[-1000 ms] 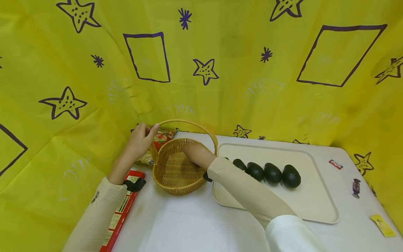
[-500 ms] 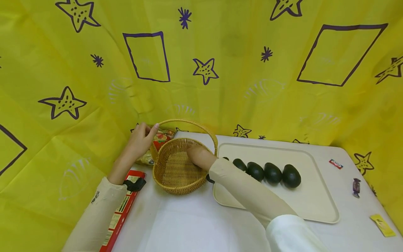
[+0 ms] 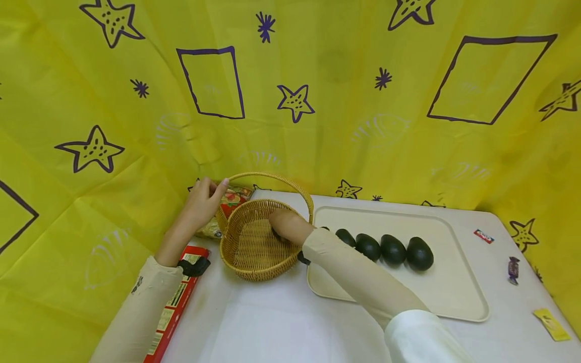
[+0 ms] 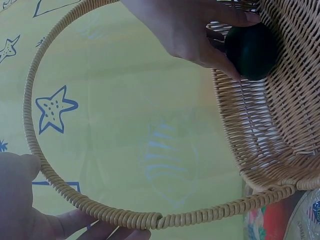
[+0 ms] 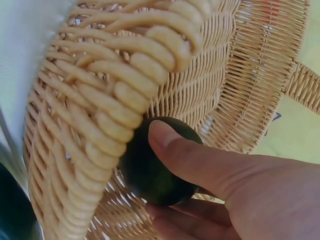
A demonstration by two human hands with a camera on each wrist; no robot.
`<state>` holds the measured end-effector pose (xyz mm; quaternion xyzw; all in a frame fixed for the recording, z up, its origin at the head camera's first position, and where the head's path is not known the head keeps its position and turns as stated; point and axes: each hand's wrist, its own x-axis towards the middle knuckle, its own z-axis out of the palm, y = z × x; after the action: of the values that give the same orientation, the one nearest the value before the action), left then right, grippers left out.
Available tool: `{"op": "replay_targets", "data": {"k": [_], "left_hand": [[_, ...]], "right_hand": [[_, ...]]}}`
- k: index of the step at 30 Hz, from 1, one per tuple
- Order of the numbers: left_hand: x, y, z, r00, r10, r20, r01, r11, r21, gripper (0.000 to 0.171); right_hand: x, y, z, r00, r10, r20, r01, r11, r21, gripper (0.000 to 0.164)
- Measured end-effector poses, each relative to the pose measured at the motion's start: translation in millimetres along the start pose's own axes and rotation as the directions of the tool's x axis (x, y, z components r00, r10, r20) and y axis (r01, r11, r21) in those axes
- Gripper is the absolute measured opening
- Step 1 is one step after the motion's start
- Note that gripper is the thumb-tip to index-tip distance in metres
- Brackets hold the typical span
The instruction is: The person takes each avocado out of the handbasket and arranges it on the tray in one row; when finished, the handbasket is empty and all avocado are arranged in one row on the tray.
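A wicker basket [image 3: 256, 247] with a tall arched handle [image 4: 100, 210] stands left of the tray. My left hand [image 3: 204, 204] holds that handle on its left side, thumb on one side and fingertips showing past the other in the left wrist view. Inside the basket, near its right wall, my right hand [image 3: 290, 226] grips a dark green avocado [image 5: 155, 175] between thumb and fingers. From the head, the hand covers most of this fruit. Several more avocados [image 3: 419, 254] lie in a row on the cream tray [image 3: 436, 297], partly behind my right forearm.
A long red box [image 3: 174, 307] lies beneath my left forearm. Colourful food packets [image 3: 233, 197] sit behind the basket, against the yellow curtain [image 3: 327, 151]. Along the table's right side are a red-and-white sweet [image 3: 484, 236], a purple wrapped candy [image 3: 513, 270] and a yellow packet [image 3: 552, 324].
My right hand has shifted slightly to the right inside the basket, and a dark edge of the avocado now shows beneath it. My left hand stays on the handle.
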<state>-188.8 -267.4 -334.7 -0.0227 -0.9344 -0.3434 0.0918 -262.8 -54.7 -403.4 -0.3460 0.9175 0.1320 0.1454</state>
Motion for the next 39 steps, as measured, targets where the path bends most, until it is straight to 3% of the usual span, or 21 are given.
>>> {"op": "replay_targets", "data": {"k": [6,11,16,22,30,37,39], "left_hand": [[0.0,0.7,0.3,1.000,0.011,0.002,-0.011,1.000,0.010,0.056],[0.5,0.2,0.7,1.000,0.018,-0.001,-0.018,1.000,0.009,0.055],[-0.1,1.6,0.3,1.000,0.006,0.006,-0.006,1.000,0.000,0.057],[0.2,0.6,0.4,1.000,-0.012,0.011,0.012,1.000,-0.002,0.062],[0.5,0.8,-2.3,1.000,0.002,0.008,-0.002,1.000,-0.002,0.062],[0.7,0.2,-1.9,1.000,-0.006,0.023,0.006,1.000,0.012,0.063],[0.9,-0.1,-1.5,1.000,-0.008,0.023,0.008,1.000,0.013,0.064]], "right_hand": [[0.9,3.3,6.0,0.999,-0.023,-0.039,0.024,1.000,0.019,0.024],[-3.7,5.7,8.6,0.995,-0.032,-0.095,0.045,0.990,0.135,0.032],[-9.2,10.3,10.8,0.983,-0.049,-0.176,0.098,0.955,0.281,0.045],[-22.7,15.7,11.5,0.954,-0.124,-0.274,0.232,0.883,0.408,0.071],[-59.3,19.1,7.7,0.892,-0.194,-0.408,0.384,0.802,0.458,0.081],[-115.2,30.8,5.6,0.888,-0.177,-0.424,0.397,0.762,0.512,0.084],[-134.6,38.6,6.4,0.878,-0.174,-0.446,0.410,0.755,0.512,0.083]]}}
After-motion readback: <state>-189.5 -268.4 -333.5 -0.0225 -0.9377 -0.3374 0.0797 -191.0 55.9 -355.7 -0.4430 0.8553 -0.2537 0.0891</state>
